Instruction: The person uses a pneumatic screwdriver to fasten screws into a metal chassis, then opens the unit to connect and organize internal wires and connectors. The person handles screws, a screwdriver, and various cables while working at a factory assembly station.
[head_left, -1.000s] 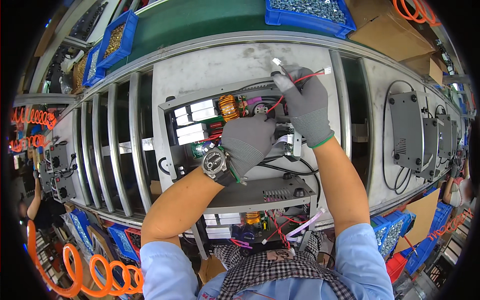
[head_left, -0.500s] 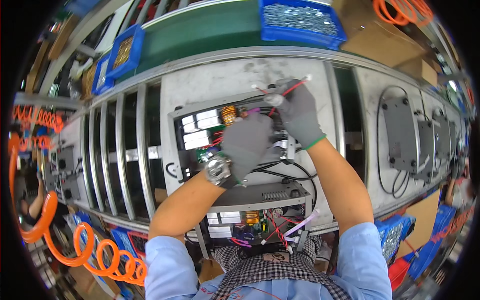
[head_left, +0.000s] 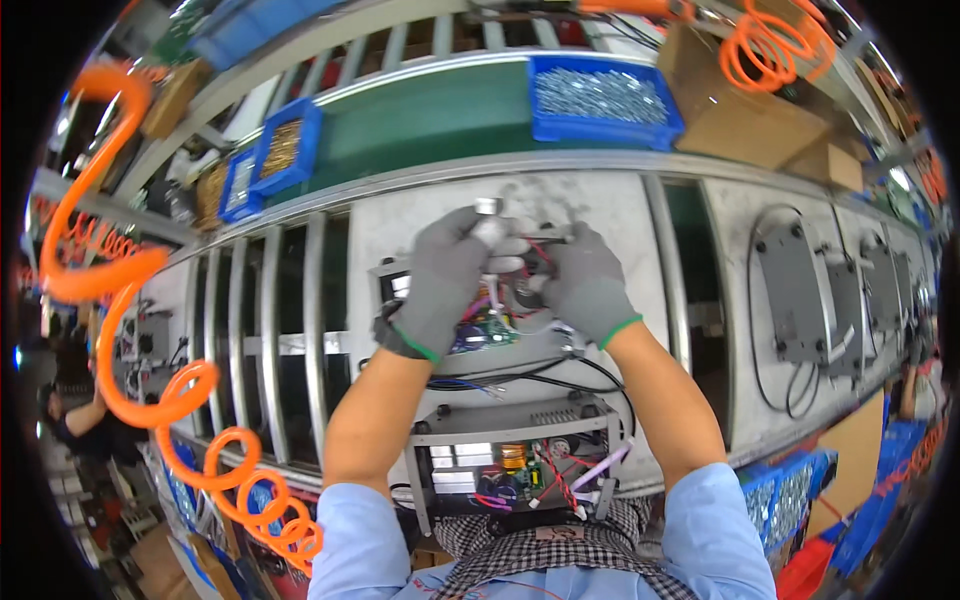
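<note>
Both hands wear grey gloves and meet over an open grey metal case with a green circuit board and coloured wires inside. My left hand is curled over the case's left-hand part, its fingers towards my right hand; a small silvery piece shows at its fingertips, too blurred to name. My right hand is pinched at the case's right end, on red wires that run between the hands beside a dark part. A thin white wire hangs below the fingers. The hands hide much of the case's inside.
A second open case stands close to my body, with boards and wires showing. Black cables lie between the cases. Metal rollers are at left, further grey units at right. Blue bins of small metal parts stand beyond.
My left hand has moved left and away from me, off the middle of the case. My right hand has come slightly nearer, and the red wires now lie between both hands. The view has shifted.
</note>
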